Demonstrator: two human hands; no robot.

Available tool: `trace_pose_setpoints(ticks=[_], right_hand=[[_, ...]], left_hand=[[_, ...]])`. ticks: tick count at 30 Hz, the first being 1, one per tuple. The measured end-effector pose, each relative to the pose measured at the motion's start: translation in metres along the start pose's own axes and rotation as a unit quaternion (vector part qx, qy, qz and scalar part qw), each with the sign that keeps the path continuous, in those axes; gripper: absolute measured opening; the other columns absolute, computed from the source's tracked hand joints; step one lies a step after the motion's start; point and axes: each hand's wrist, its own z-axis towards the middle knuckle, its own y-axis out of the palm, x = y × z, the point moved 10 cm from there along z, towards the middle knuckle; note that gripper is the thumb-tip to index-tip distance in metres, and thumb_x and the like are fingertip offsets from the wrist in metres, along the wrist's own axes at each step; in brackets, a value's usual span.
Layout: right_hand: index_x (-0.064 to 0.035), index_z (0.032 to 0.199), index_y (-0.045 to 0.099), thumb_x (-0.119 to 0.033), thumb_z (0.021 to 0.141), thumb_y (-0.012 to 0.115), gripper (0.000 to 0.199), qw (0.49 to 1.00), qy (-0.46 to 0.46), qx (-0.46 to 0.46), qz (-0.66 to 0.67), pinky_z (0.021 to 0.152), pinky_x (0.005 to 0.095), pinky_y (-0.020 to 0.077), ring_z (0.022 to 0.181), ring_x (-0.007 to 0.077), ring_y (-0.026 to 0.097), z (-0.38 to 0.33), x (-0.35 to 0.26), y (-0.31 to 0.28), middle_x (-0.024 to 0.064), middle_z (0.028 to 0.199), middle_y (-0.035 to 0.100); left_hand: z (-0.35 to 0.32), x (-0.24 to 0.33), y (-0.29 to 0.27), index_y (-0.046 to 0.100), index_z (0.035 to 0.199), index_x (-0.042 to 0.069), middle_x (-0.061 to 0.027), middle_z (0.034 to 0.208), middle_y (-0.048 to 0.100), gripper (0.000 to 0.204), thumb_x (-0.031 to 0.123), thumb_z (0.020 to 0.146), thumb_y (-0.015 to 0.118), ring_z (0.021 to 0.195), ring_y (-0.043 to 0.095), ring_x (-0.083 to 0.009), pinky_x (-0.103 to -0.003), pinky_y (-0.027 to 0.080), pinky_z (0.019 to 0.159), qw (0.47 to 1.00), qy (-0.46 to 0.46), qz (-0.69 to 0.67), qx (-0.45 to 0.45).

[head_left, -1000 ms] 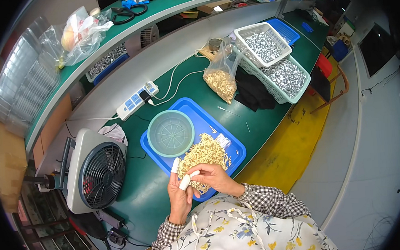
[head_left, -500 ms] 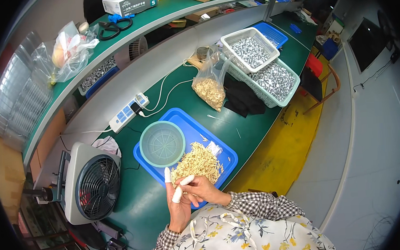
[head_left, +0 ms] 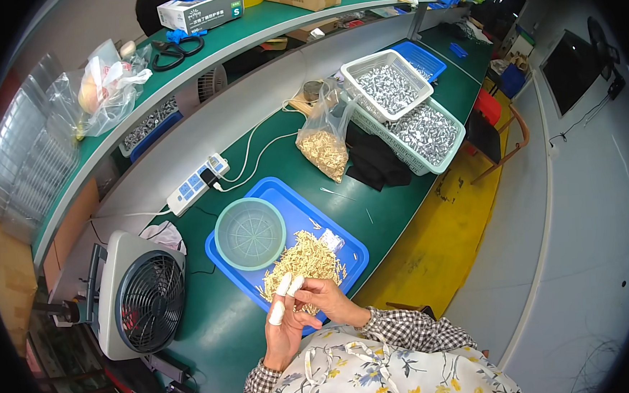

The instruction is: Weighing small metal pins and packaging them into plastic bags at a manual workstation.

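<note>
My left hand (head_left: 285, 331) and my right hand (head_left: 329, 301) meet over the near edge of a blue tray (head_left: 285, 191). White finger covers sit on several fingertips. The fingertips of both hands press together in a pinch; whatever lies between them is too small to make out. Just beyond them, a heap of small brass-coloured pins (head_left: 307, 258) spreads over the tray. At the tray's far left rests a round green plastic basket (head_left: 250, 233) with nothing visible in it. A small clear plastic packet (head_left: 331, 240) lies beside the heap.
A grey fan (head_left: 144, 293) stands left, near a white power strip (head_left: 197, 183). Beyond the tray are a bag of brass-coloured pieces (head_left: 324, 149), a black cloth (head_left: 377, 160) and stacked baskets (head_left: 426, 132) of silvery metal parts. A raised shelf (head_left: 268, 23) runs along the back.
My left index finger, which pointed up and away, has bent in to meet the right fingertips. The whole view has shifted slightly.
</note>
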Motion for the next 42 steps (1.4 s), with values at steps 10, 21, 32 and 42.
trace_pose_setpoints(ticks=[10, 21, 32, 42], right_hand=[[0.0031, 0.097, 0.059, -0.013, 0.089, 0.055, 0.018, 0.989, 0.112, -0.077, -0.057, 0.045, 0.0175, 0.0374, 0.057, 0.002, 0.051, -0.011, 0.009, 0.014, 0.0008, 0.071, 0.06], [-0.0011, 0.101, 0.061, -0.004, 0.08, 0.061, 0.021, 0.894, -0.225, 0.129, -0.365, 0.071, 0.0273, 0.0453, 0.077, 0.0154, 0.056, -0.024, -0.096, 0.001, 0.0069, 0.085, 0.061], [-0.0023, 0.099, 0.061, -0.009, 0.07, 0.068, 0.031, 0.688, -0.381, -0.113, -0.608, 0.097, 0.0445, 0.0353, 0.099, 0.0239, 0.054, -0.032, -0.095, 0.085, 0.0103, 0.103, 0.058], [0.0047, 0.104, 0.054, -0.003, 0.085, 0.051, 0.021, 0.851, -0.302, -0.351, -0.248, 0.084, 0.0486, 0.0465, 0.088, 0.0341, 0.059, -0.117, -0.171, 0.096, 0.019, 0.096, 0.058]], left_hand=[[-0.006, 0.007, 0.017, 0.02, 0.138, 0.004, -0.017, 0.126, 0.045, 0.056, 0.034, 0.094, 0.037, 0.071, 0.063, -0.0253, -0.036, 0.055, 0.061, 0.992, 0.041, 0.11, -0.037], [0.025, 0.066, 0.01, 0.044, 0.123, 0.001, -0.0114, 0.112, 0.056, 0.041, 0.03, 0.094, 0.042, 0.075, 0.059, -0.0176, -0.027, 0.051, 0.063, 0.994, 0.086, 0.055, 0.029], [0.008, 0.018, 0.001, 0.049, 0.117, 0.004, -0.0062, 0.11, 0.054, 0.027, 0.015, 0.092, 0.047, 0.102, 0.052, -0.012, -0.027, 0.047, 0.082, 0.995, -0.037, 0.093, 0.004], [-0.025, -0.057, -0.043, 0.055, 0.099, 0.004, -0.0012, 0.075, 0.056, 0.017, 0.019, 0.093, 0.048, 0.062, 0.055, -0.01, -0.022, 0.045, 0.056, 0.966, -0.213, 0.148, -0.001]])
